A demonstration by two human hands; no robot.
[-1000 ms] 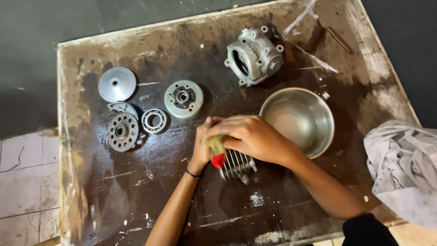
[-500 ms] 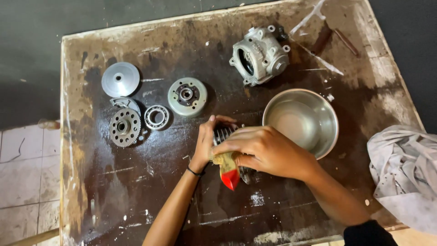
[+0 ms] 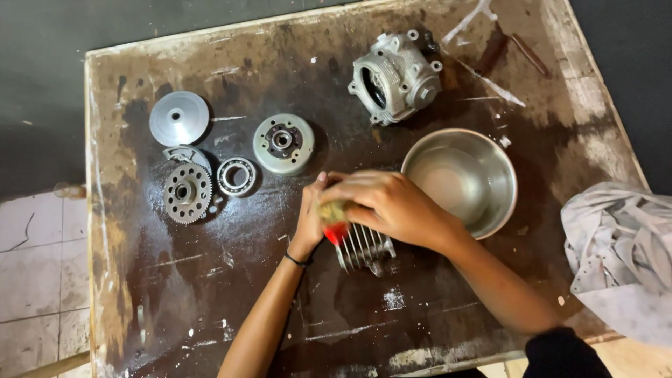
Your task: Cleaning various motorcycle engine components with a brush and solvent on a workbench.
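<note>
A finned metal engine part [image 3: 364,248] lies on the dark, stained wooden table [image 3: 210,308]. My left hand [image 3: 310,220] holds it steady from the left side. My right hand [image 3: 392,206] is closed around a red-handled brush [image 3: 334,222] with worn yellowish bristles, pressed against the fins. Most of the brush handle is hidden inside my fist.
A steel bowl [image 3: 462,178] stands just right of my hands. A cast engine head [image 3: 395,75] sits at the back. A round cover [image 3: 179,117], clutch drum [image 3: 283,143], bearing [image 3: 236,176] and toothed gear [image 3: 187,192] lie at left. A grey rag [image 3: 619,238] hangs at right.
My right hand has moved the brush back up along the fins after a stroke toward me. The left hand has stayed on the finned part.
</note>
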